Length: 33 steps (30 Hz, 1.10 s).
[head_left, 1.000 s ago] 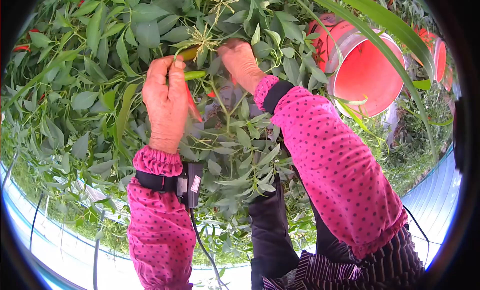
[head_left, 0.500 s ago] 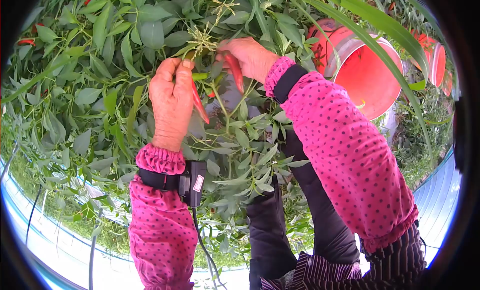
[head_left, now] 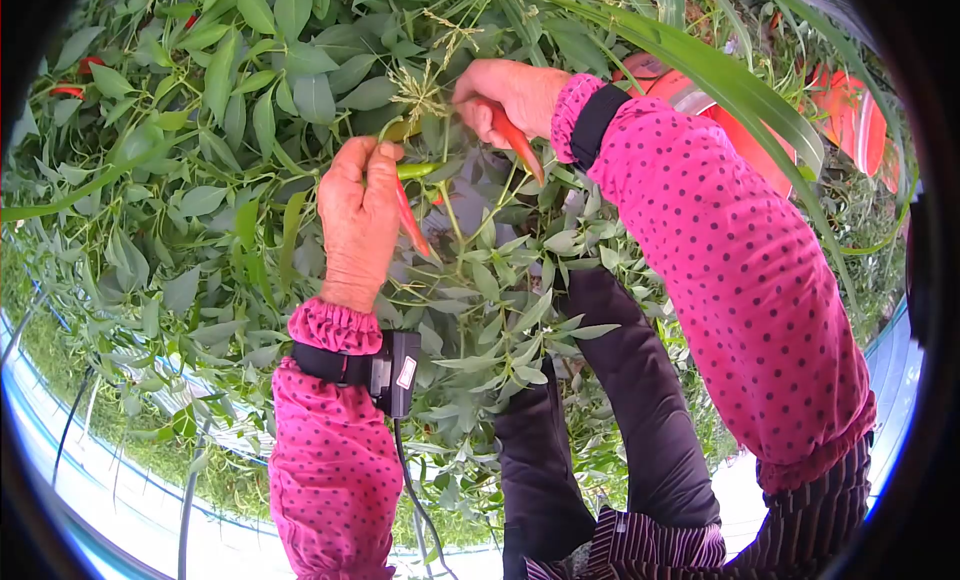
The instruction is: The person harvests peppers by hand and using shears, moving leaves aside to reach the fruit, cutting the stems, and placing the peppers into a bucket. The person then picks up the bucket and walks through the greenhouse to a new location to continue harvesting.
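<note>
My left hand (head_left: pixel 360 210) is closed, with thumb and forefinger pinched together at the stem end of a red chili pepper (head_left: pixel 412 223) that hangs down past the thumb. A green chili pepper (head_left: pixel 418 170) sticks out sideways by that thumb tip. Across from it, my right hand (head_left: pixel 512 98) is curled round another red chili pepper (head_left: pixel 518 145), whose tip points down and to the right. Both hands are among the leaves of the pepper plant (head_left: pixel 505 330). Pale grass seed heads (head_left: pixel 420 92) stand between them.
A red bucket (head_left: pixel 755 145) lies partly behind my right sleeve and long grass blades (head_left: pixel 720 75). Farther right is another red bucket (head_left: pixel 850 120). More red peppers (head_left: pixel 68 91) show in the foliage at far left. A cable (head_left: pixel 410 470) runs down from the device (head_left: pixel 398 375) on my left wrist.
My right hand has shifted right and slightly up with its red chili pepper, which now slants more. My left hand has moved a little right and down. My right sleeve covers more of the bucket.
</note>
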Available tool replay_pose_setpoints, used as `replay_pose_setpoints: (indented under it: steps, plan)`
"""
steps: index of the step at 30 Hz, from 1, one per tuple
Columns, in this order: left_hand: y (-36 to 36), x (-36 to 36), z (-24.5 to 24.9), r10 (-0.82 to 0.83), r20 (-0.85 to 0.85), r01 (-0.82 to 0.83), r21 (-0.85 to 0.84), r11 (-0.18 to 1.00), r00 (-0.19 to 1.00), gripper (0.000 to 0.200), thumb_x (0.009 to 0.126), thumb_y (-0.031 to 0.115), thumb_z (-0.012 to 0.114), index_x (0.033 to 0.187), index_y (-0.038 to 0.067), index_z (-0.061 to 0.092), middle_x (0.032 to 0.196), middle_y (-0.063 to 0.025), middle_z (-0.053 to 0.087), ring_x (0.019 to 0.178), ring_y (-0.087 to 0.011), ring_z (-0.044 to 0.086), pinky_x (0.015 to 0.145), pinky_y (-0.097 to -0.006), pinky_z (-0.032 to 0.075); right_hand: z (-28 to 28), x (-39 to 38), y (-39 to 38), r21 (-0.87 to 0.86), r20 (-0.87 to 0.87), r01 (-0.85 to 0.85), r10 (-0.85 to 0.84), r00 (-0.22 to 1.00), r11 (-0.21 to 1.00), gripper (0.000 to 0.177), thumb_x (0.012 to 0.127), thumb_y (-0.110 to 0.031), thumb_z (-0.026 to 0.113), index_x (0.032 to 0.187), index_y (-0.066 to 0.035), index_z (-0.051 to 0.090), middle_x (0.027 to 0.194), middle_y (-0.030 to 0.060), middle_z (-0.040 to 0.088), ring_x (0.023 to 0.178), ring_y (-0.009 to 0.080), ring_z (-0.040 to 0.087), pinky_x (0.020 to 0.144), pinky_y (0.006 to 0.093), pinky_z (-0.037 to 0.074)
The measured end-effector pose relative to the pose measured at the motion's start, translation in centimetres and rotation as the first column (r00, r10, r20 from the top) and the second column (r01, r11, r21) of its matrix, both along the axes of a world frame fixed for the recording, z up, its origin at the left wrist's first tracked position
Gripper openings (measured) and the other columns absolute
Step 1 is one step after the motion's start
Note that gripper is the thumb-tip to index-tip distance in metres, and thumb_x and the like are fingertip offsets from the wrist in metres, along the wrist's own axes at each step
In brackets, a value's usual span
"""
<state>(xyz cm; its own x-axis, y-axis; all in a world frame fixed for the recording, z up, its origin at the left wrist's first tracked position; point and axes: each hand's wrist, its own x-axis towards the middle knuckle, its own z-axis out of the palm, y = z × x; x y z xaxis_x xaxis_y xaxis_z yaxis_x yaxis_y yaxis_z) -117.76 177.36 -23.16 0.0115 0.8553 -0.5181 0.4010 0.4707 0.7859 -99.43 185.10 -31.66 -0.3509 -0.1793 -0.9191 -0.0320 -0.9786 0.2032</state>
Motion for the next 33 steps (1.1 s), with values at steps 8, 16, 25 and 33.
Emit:
replay_pose_setpoints:
  steps: [8,16,25,33]
  plan:
    - [0.0,0.9,0.0,-0.012,0.031,0.013,-0.041,0.999,0.999,0.022,0.091,0.017,0.049,0.089,-0.003,0.058,0.077,-0.0023,0.06,0.068,-0.0069,0.047,0.063,-0.0217,0.04,1.6,0.6,3.7,0.39,0.326,-0.899,0.884,0.335,0.198,0.02,0.072,-0.017,0.055,0.056,-0.006,0.051,0.047,0.0035,0.047,0.038,0.0131,0.04,0.039,0.0295,0.031]
    - [-0.7,6.2,4.2,0.065,0.051,-0.064,-0.01,0.998,0.997,0.022,0.093,0.02,0.047,0.091,-0.002,0.052,0.077,-0.0029,0.056,0.068,-0.0064,0.047,0.06,-0.022,0.042,3.1,0.0,4.2,0.453,0.355,-0.886,0.891,0.285,0.103,0.01,0.068,-0.014,0.057,0.064,-0.004,0.055,0.056,0.0023,0.053,0.042,0.0111,0.043,0.04,0.0273,0.034]
    - [-3.9,13.0,2.4,0.509,0.131,-0.436,-0.366,0.822,0.851,0.015,0.083,0.009,0.051,0.091,-0.004,0.052,0.076,-0.0142,0.056,0.071,-0.0214,0.053,0.068,-0.035,0.043,1.0,1.6,1.3,0.54,0.326,-0.764,0.749,0.576,0.353,0.013,0.071,-0.017,0.057,0.068,-0.004,0.057,0.057,0.0027,0.053,0.041,0.0114,0.044,0.037,0.0278,0.034]
    - [-2.9,10.3,-10.0,0.432,-0.069,-0.437,-0.107,0.893,0.899,0.016,0.084,0.006,0.052,0.096,-0.004,0.054,0.074,-0.0077,0.058,0.059,-0.0151,0.053,0.05,-0.0287,0.041,2.8,1.9,1.5,0.512,0.372,-0.761,0.696,0.614,0.398,0.014,0.071,-0.018,0.058,0.072,-0.004,0.06,0.058,0.0031,0.055,0.042,0.0115,0.045,0.038,0.027,0.034]
